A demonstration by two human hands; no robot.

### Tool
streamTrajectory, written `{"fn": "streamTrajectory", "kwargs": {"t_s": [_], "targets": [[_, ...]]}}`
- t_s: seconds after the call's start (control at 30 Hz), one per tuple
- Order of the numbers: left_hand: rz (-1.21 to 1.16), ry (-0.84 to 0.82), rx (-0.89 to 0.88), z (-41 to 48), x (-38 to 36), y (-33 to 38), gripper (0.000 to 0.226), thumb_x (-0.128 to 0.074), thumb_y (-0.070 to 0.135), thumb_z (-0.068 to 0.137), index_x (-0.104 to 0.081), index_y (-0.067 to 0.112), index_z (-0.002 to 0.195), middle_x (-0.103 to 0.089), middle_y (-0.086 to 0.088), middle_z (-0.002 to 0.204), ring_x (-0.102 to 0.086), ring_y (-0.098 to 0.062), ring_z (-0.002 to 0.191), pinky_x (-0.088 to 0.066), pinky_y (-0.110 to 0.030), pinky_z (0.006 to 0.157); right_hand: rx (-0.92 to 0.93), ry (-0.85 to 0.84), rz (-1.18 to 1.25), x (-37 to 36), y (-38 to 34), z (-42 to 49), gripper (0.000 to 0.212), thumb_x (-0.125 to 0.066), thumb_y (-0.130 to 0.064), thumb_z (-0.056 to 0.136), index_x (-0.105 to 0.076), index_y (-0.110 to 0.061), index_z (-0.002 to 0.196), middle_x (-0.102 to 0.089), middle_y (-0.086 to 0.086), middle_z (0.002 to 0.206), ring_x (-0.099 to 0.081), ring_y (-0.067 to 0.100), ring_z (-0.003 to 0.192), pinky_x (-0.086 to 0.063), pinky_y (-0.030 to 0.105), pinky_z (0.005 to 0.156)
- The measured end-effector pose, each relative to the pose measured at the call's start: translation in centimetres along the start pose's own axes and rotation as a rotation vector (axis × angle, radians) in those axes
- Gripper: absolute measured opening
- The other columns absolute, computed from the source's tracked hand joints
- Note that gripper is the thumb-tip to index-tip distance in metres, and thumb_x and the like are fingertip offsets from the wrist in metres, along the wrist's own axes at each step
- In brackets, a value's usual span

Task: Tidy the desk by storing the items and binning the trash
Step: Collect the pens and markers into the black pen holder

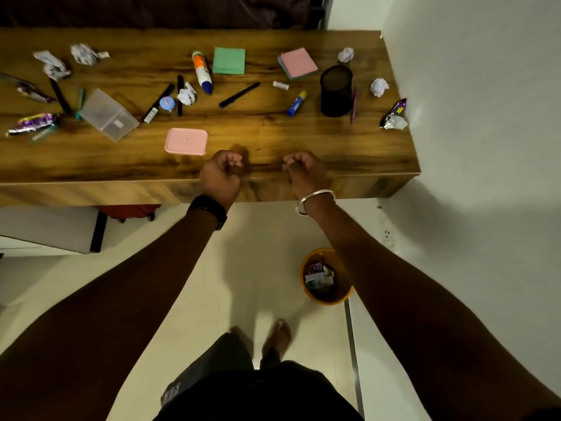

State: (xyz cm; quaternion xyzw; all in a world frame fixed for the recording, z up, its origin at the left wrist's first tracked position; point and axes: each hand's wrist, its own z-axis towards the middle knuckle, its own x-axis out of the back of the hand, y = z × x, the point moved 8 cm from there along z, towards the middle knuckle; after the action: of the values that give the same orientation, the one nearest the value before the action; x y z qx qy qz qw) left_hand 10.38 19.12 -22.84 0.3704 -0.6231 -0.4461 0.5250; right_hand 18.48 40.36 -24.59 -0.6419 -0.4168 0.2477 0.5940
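My left hand (221,174) and my right hand (302,171) hover over the front edge of the wooden desk (273,138), both curled into loose fists with nothing in them. On the desk lie a clear plastic box (107,114), its pink lid (186,141), a black mesh pen holder (336,91), green sticky notes (229,60), pink sticky notes (298,63), a large glue bottle (202,72), a blue glue stick (296,103), black pens (239,95), crumpled paper balls (379,86) and shiny wrappers (394,115).
An orange bin (326,276) with wrappers inside stands on the floor under my right forearm. A white wall runs along the desk's right end. More wrappers (32,123) and paper (83,54) litter the desk's left side. My foot (277,335) is below.
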Motion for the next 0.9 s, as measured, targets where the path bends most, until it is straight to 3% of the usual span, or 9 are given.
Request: {"fn": "streamTrajectory", "kwargs": {"t_s": [0.17, 0.33, 0.47, 0.57, 0.73, 0.9], "targets": [[0.319, 0.018, -0.229, 2.4, 2.6, 6.0, 0.019, -0.053, 0.010, 0.083, -0.066, 0.017, 0.095, -0.072, 0.000, 0.093, -0.067, -0.023, 0.086, -0.049, -0.026, 0.079, 0.251, 0.045, -0.216, -0.8, -7.2, 2.4, 0.009, -0.062, -0.017, 0.090, -0.071, -0.017, 0.090, -0.074, 0.002, 0.089, -0.067, 0.019, 0.082, -0.056, 0.034, 0.080], [0.454, 0.024, -0.355, 6.3, 4.2, 10.2, 0.029, -0.058, 0.016, 0.091, -0.064, 0.021, 0.118, -0.068, -0.005, 0.121, -0.065, -0.027, 0.110, -0.055, -0.040, 0.092, 0.401, 0.049, -0.325, -2.7, -13.0, 5.0, 0.011, -0.059, -0.009, 0.093, -0.070, -0.010, 0.093, -0.073, 0.002, 0.094, -0.061, 0.012, 0.081, -0.043, 0.022, 0.072], [0.501, 0.004, -0.495, 9.8, 4.8, 12.1, 0.036, -0.064, 0.011, 0.090, -0.063, 0.009, 0.126, -0.064, -0.018, 0.126, -0.061, -0.036, 0.115, -0.053, -0.044, 0.095, 0.483, 0.090, -0.367, -4.0, -16.5, 7.2, 0.013, -0.058, -0.008, 0.092, -0.069, -0.014, 0.095, -0.073, 0.002, 0.099, -0.064, 0.015, 0.088, -0.049, 0.024, 0.077], [0.547, -0.036, -0.506, 13.6, 5.0, 12.2, 0.036, -0.065, 0.014, 0.089, -0.062, 0.010, 0.125, -0.062, -0.018, 0.129, -0.060, -0.036, 0.113, -0.054, -0.046, 0.092, 0.515, 0.108, -0.410, -5.2, -18.7, 8.9, 0.015, -0.060, -0.002, 0.088, -0.069, -0.011, 0.096, -0.072, 0.003, 0.100, -0.063, 0.014, 0.092, -0.046, 0.019, 0.081], [0.589, -0.137, -0.541, 17.3, 4.3, 12.1, 0.038, -0.067, 0.014, 0.090, -0.061, 0.010, 0.127, -0.061, -0.015, 0.130, -0.056, -0.036, 0.121, -0.050, -0.046, 0.100, 0.620, 0.175, -0.490, -6.9, -20.6, 11.4, 0.017, -0.062, 0.000, 0.083, -0.072, -0.010, 0.093, -0.070, 0.005, 0.099, -0.065, 0.020, 0.093, -0.054, 0.032, 0.085], [0.587, -0.208, -0.550, 20.0, 3.1, 11.4, 0.037, -0.068, 0.011, 0.089, -0.062, 0.008, 0.125, -0.062, -0.016, 0.127, -0.058, -0.034, 0.120, -0.050, -0.048, 0.100, 0.508, 0.157, -0.540, -8.0, -18.8, 14.5, 0.024, -0.061, 0.001, 0.084, -0.073, -0.013, 0.098, -0.071, 0.009, 0.107, -0.067, 0.026, 0.104, -0.055, 0.042, 0.093]]}}
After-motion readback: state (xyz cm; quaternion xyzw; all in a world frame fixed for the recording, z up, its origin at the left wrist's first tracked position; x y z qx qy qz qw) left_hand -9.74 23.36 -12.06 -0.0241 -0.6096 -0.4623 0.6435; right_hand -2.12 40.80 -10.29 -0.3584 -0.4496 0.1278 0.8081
